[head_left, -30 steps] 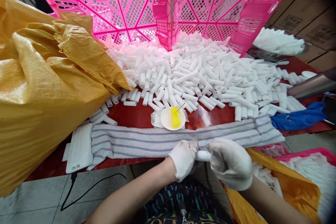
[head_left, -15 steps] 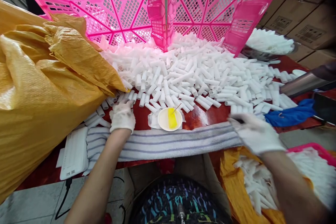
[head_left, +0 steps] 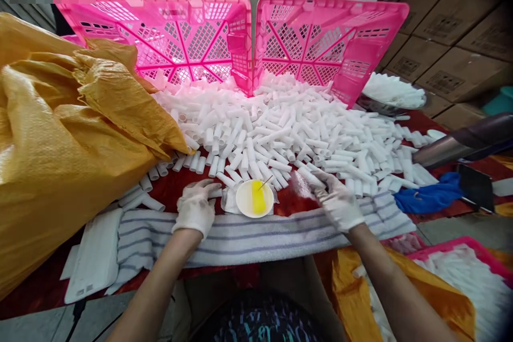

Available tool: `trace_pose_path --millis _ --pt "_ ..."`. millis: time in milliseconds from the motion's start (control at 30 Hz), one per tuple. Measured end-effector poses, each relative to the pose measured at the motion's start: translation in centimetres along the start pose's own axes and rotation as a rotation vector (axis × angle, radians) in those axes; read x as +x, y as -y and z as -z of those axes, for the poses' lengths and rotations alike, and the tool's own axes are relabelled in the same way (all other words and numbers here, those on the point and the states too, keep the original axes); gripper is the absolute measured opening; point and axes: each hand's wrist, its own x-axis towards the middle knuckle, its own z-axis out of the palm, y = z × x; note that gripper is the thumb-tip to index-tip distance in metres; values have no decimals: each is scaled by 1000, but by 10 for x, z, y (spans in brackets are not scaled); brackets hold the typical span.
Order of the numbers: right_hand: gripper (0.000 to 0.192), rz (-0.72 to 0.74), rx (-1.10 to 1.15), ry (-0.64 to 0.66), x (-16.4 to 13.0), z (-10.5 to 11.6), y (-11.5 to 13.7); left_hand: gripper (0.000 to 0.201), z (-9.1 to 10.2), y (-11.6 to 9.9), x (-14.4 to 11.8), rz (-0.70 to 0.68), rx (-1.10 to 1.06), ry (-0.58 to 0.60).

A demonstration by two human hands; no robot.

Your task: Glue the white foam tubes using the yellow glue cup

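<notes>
A big heap of short white plastic tubes (head_left: 280,128) covers the red table. My left hand (head_left: 195,207), in a white glove, lies at the near edge of the heap with its fingertips closed on one white tube (head_left: 215,193). My gloved right hand (head_left: 339,202) pinches another white tube (head_left: 309,176) at the front of the heap. Between my hands stands a small white dish (head_left: 245,204) holding yellow paste and a thin stick. A grey striped towel (head_left: 260,232) lies along the table's front edge under both wrists.
A bulging yellow woven sack (head_left: 60,133) fills the left. Two pink crates (head_left: 172,37) stand tipped behind the heap. At the right are a blue cloth (head_left: 428,197), a metal cylinder (head_left: 460,141), a bowl of white parts (head_left: 393,93) and cardboard boxes (head_left: 452,64). A sack-lined pink crate (head_left: 460,272) sits low right.
A second ago both hands held one white piece together near my lap. They then parted, the right swinging out right. Now each hand is back at the heap's front edge on a tube.
</notes>
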Motion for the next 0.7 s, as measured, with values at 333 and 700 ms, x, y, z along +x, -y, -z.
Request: trace_pose_path --millis 333,700 --pt "39 -77 76 206 -3 -71 9 27 3 -9 -5 86 90 67" --pt "31 59 130 175 -20 -80 8 32 -3 -21 -17 171 -675 68"
